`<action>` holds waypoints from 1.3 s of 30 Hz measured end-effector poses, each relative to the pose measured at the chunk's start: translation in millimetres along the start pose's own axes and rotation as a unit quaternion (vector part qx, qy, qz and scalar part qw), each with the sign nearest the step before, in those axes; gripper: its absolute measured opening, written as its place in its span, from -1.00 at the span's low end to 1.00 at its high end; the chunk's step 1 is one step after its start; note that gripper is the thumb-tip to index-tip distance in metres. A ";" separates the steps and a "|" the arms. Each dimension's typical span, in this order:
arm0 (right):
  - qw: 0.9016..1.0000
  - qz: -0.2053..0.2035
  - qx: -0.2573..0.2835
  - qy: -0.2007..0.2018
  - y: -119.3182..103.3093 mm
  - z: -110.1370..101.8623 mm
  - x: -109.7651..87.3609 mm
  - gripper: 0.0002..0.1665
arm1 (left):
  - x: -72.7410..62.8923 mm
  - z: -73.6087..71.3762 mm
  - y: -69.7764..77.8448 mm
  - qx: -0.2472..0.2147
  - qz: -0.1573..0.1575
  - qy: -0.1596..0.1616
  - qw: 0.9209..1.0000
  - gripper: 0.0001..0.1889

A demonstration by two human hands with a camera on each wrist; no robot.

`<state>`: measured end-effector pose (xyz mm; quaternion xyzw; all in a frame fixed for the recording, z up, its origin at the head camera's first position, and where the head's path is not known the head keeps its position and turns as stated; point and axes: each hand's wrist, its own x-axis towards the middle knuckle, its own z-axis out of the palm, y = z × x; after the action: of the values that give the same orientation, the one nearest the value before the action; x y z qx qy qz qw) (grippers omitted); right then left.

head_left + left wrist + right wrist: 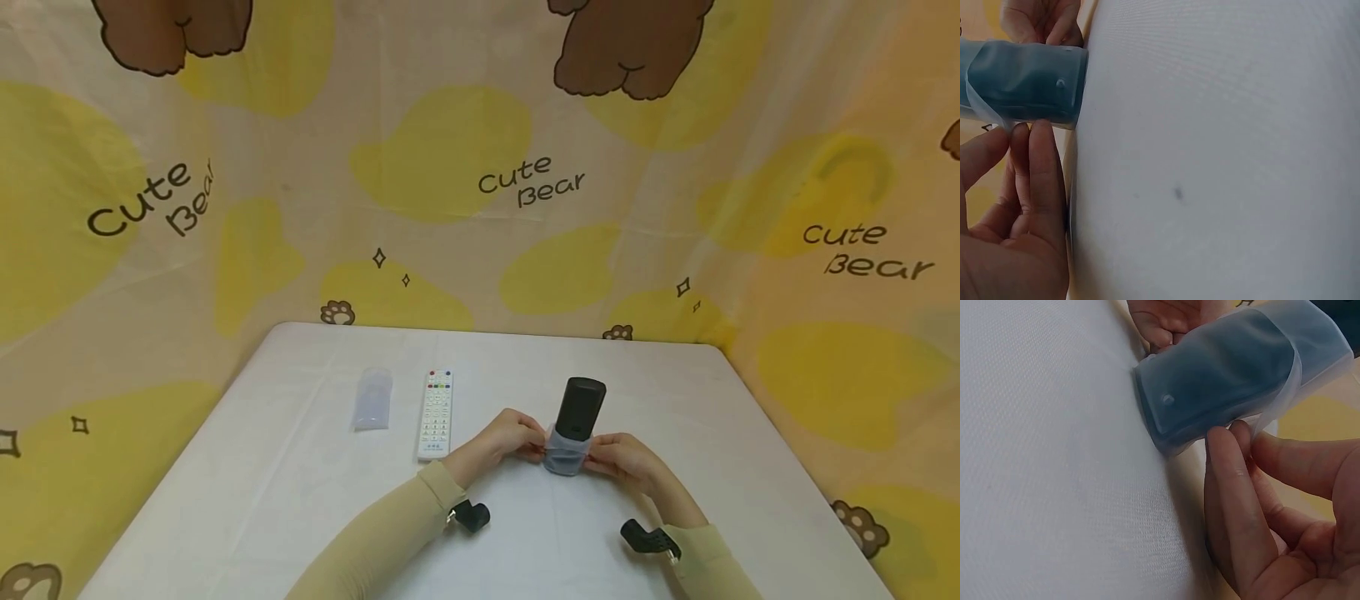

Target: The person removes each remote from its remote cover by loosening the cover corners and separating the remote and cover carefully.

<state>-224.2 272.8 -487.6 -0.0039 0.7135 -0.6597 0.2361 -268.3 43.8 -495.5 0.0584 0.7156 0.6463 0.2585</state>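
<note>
A black remote control (582, 408) stands tilted on the table, its plain side toward the head camera. Around its lower part is a translucent plastic sleeve (567, 454), whose upper edge is partly folded over, as both wrist views show. My left hand (513, 435) pinches the sleeve's left edge between thumb and fingers. On the opposite side, my right hand (626, 458) pinches the sleeve's right edge the same way. Seen close in the right wrist view, the sleeve (1229, 375) has a small round bump near its bottom end, which is right at the tabletop.
A white remote control (436, 415) lies buttons up to the left of my left hand. Farther left is another flat translucent sleeve (372, 400). The white table (247, 467) meets a bear-print cloth (442, 158) along its back edge. Each wrist wears a black camera mount (471, 517).
</note>
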 end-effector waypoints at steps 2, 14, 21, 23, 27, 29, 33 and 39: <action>1.000 0.000 -0.003 -0.002 0.8 -0.1 0.4 -0.79 | 0.3 -0.2 -0.7 0.002 -0.002 -0.001 1.000 -0.92; 0.999 0.011 -0.030 0.007 -2.6 3.8 -3.5 -0.80 | -2.7 1.5 -1.4 0.013 -0.004 -0.002 1.000 -0.94; 0.999 0.019 -0.037 0.022 -2.5 6.0 -3.1 -0.83 | -2.9 2.3 -3.0 0.015 0.003 -0.001 1.000 -0.92; 0.998 0.023 -0.039 0.031 -1.5 6.3 -2.0 -0.84 | -2.4 2.7 -4.0 0.022 0.008 0.004 1.000 -0.93; 0.997 0.029 -0.049 0.046 0.2 7.0 -0.3 -0.85 | -1.3 3.0 -5.6 0.036 0.015 0.009 0.999 -0.95; 0.997 0.031 -0.055 0.052 0.7 7.5 0.3 -0.86 | -1.2 3.0 -6.0 0.039 0.016 0.009 0.999 -0.95; 0.995 0.034 -0.069 0.066 0.5 8.3 1.3 -0.86 | -1.3 3.1 -5.3 0.041 0.021 0.008 0.999 -0.93; 0.993 0.036 -0.082 0.078 -0.9 10.5 0.0 -0.84 | -0.8 3.9 -5.5 0.031 0.023 0.010 0.999 -0.97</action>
<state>-220.9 262.9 -486.9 0.0540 0.7814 -0.5880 0.2019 -264.5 46.1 -500.7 0.0760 0.7362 0.6304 0.2342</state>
